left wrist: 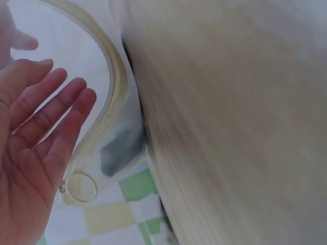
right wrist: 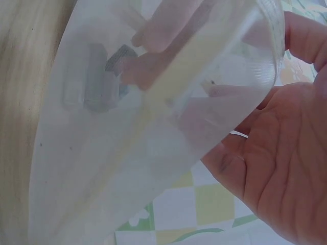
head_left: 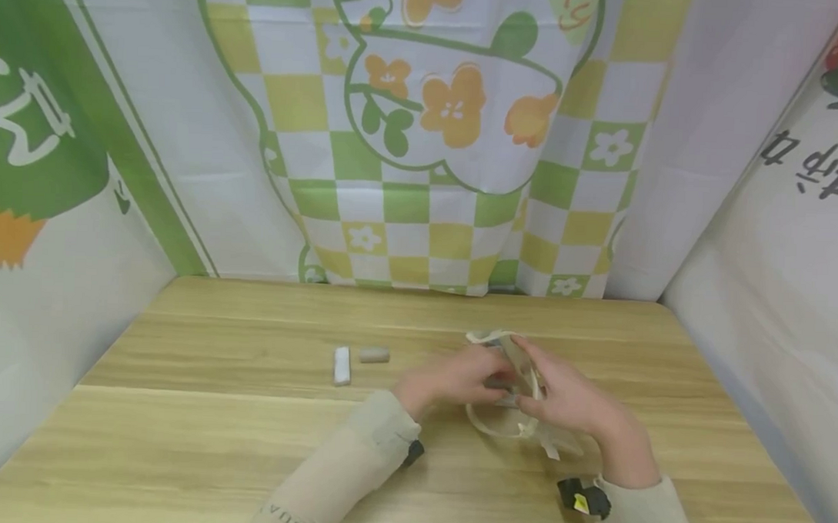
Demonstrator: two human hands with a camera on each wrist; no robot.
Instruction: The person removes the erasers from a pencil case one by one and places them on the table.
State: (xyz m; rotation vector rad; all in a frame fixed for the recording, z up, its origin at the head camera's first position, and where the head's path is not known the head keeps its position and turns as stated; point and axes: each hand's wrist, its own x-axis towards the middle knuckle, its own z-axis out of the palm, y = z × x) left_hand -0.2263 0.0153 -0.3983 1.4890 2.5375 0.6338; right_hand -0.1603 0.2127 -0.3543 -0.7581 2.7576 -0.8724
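A translucent pouch with a cream zipper edge stands on the wooden table, its mouth spread wide. My right hand grips the pouch's rim on the right, thumb and fingers on the plastic, as the right wrist view also shows. My left hand reaches into the mouth, and in the left wrist view its fingers are extended and loosely bent, holding nothing. Through the plastic a dark ridged piece shows close to the left fingertips. Beside it lie grey and clear oblong pieces inside the pouch.
Left of the pouch, a white block and a short grey cylinder lie on the table. A patterned green, yellow and white cloth hangs at the table's back edge. A small ring hangs at the zipper's end.
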